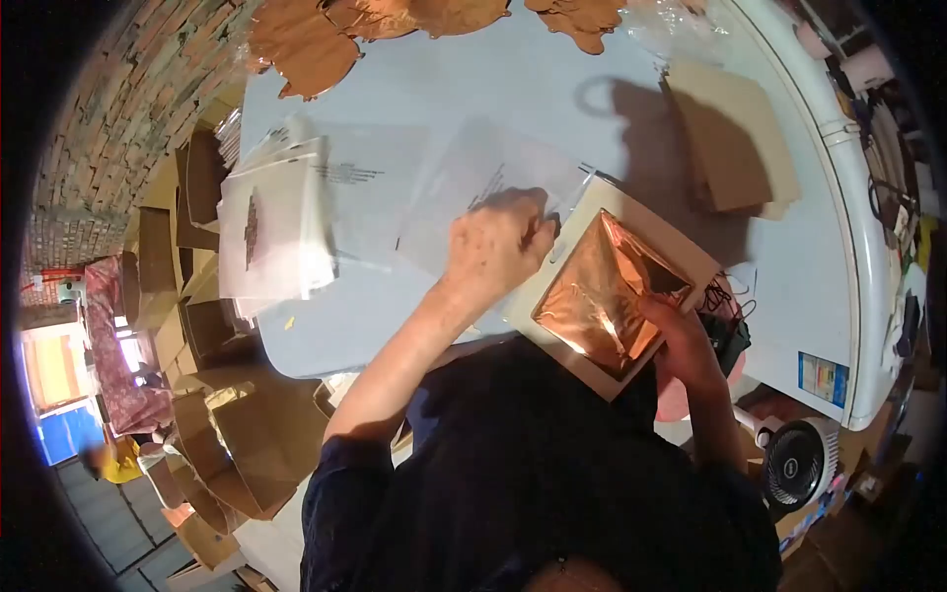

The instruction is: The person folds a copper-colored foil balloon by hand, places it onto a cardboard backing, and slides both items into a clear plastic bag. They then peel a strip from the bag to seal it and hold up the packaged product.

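My right hand grips a pale cardboard sheet by its lower right side, with the thumb on top. A crinkled, shiny copper-coloured foil piece lies on that sheet, which is tilted in front of my body. At the sheet's upper left edge is my left hand, its fingers curled closed; what they pinch is hidden. Clear plastic bags with small dark print lie on the table under and beyond the left hand. A stack of such bags sits further left.
A stack of cardboard sheets lies at the table's right. Copper-coloured foil pieces line the far edge of the pale table, beside crumpled clear plastic. Open cardboard boxes stand left; a fan is at lower right.
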A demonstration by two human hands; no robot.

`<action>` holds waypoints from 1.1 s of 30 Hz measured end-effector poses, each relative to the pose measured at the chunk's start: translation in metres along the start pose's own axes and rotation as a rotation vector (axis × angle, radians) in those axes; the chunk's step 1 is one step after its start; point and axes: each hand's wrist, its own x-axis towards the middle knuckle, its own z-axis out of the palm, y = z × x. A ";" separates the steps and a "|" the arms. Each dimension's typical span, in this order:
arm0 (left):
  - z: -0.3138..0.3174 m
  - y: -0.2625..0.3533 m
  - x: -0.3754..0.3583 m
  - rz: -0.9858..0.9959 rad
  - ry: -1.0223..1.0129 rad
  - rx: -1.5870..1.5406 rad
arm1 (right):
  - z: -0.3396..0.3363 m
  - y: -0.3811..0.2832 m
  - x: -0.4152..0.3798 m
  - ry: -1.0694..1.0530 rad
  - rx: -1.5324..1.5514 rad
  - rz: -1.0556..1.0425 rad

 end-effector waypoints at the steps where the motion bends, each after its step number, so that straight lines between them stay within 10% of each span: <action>1: 0.002 -0.001 0.001 0.018 0.017 -0.005 | -0.004 0.004 0.003 -0.002 0.004 0.025; 33: -0.026 -0.003 -0.001 -0.027 -0.061 0.034 | 0.009 -0.039 0.046 -0.078 -0.009 0.128</action>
